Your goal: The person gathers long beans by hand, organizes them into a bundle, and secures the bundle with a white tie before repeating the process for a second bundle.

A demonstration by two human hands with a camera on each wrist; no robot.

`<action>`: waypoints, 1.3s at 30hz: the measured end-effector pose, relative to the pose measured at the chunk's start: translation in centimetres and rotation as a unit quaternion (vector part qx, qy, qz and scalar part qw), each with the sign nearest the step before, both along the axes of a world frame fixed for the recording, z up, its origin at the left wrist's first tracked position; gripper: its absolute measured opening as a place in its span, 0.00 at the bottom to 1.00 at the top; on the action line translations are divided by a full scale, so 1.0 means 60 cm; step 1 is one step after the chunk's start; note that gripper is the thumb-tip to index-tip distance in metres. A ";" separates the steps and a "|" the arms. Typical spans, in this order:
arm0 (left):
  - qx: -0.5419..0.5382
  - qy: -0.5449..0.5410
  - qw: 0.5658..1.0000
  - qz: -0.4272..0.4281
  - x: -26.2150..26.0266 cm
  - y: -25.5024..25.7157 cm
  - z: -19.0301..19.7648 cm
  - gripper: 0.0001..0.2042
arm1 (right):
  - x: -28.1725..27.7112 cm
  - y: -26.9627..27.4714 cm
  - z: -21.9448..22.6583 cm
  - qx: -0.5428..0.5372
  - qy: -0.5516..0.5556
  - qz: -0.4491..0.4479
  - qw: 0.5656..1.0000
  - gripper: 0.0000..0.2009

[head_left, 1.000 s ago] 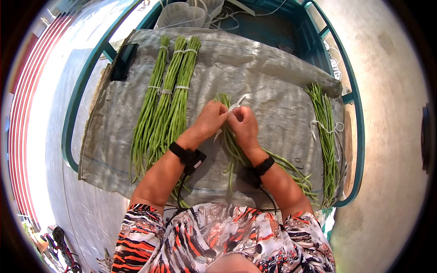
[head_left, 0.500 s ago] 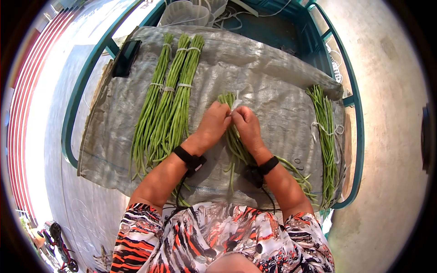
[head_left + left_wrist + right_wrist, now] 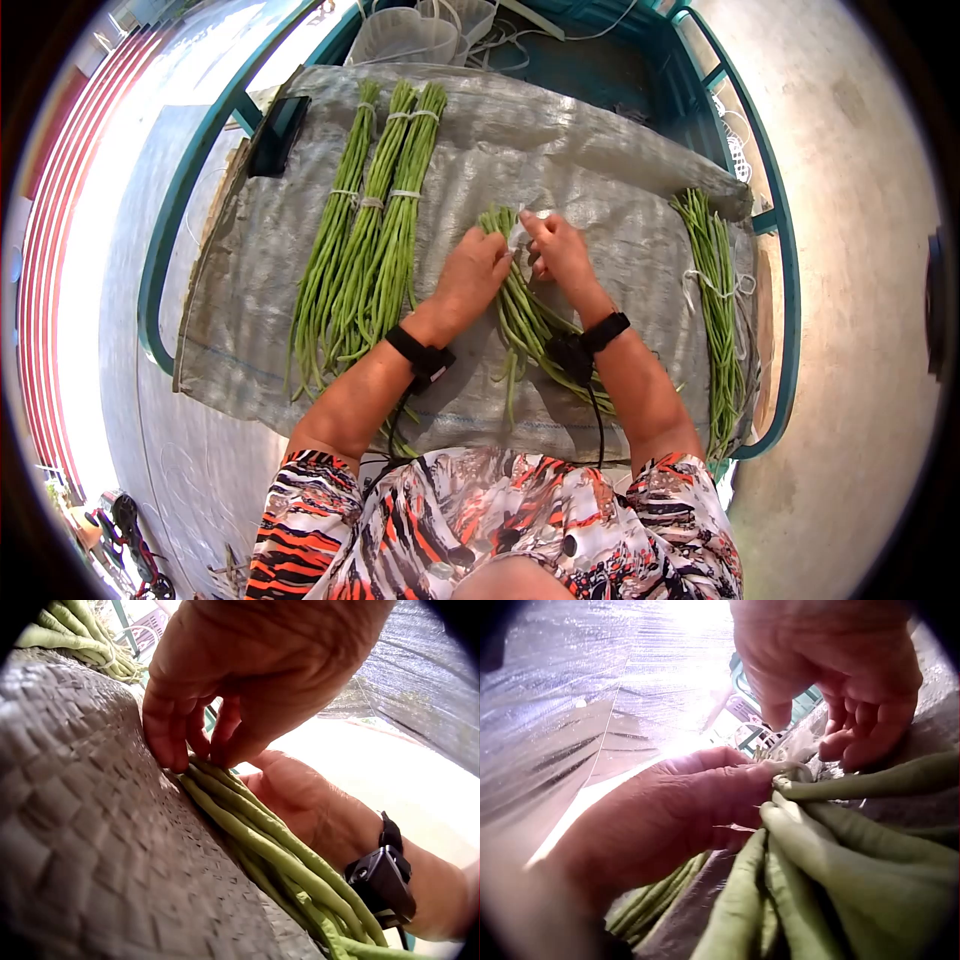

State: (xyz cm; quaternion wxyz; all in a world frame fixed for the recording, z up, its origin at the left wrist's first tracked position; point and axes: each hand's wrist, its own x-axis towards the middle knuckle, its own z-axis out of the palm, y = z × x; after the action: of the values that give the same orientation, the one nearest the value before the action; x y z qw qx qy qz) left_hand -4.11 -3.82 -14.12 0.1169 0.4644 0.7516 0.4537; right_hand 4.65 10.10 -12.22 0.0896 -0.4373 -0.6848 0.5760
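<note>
A bundle of green long beans (image 3: 515,305) lies on the grey woven sheet before me, with a white plastic strip (image 3: 516,236) around it near the top end. My left hand (image 3: 472,272) pinches the strip against the beans; its thumb and fingertips (image 3: 754,776) are right at the knot. To the right, my right hand (image 3: 562,258) is beside the strip, its thumb and fingers (image 3: 776,714) parted and loosely bent. The loose strip end (image 3: 802,748) shows between the two hands in the right wrist view. Part of the bundle is hidden under the right wrist.
Three tied bean bundles (image 3: 375,220) lie side by side at the left, and another tied bundle (image 3: 715,300) at the right edge. Teal rails (image 3: 150,270) flank the sheet (image 3: 590,200). A dark flat object (image 3: 279,135) and white plastic baskets (image 3: 402,38) sit farther back.
Both hands were together at the strip; now the right hand has moved away to the right and its fingers have parted. The left hand has stayed on the bundle.
</note>
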 end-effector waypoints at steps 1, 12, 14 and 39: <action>0.005 0.001 1.000 0.000 0.000 0.000 -0.001 0.07 | 0.000 0.002 0.000 0.002 -0.013 0.026 1.000 0.15; -0.002 -0.022 1.000 0.001 0.002 0.000 0.001 0.06 | -0.011 0.005 -0.018 -0.019 0.074 -0.032 0.997 0.15; -0.002 -0.015 1.000 0.000 0.002 0.000 0.000 0.06 | -0.016 0.012 -0.014 -0.011 0.036 -0.004 0.999 0.16; -0.062 -0.021 0.998 -0.004 0.005 -0.002 0.011 0.06 | -0.026 0.039 -0.033 0.003 0.082 -0.012 0.997 0.14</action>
State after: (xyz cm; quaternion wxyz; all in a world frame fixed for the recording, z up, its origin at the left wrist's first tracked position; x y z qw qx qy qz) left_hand -3.78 -3.93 -13.49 0.1629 0.4499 0.7739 0.4150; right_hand 3.11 12.43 -14.19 0.1539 -0.3969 -0.6715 0.6065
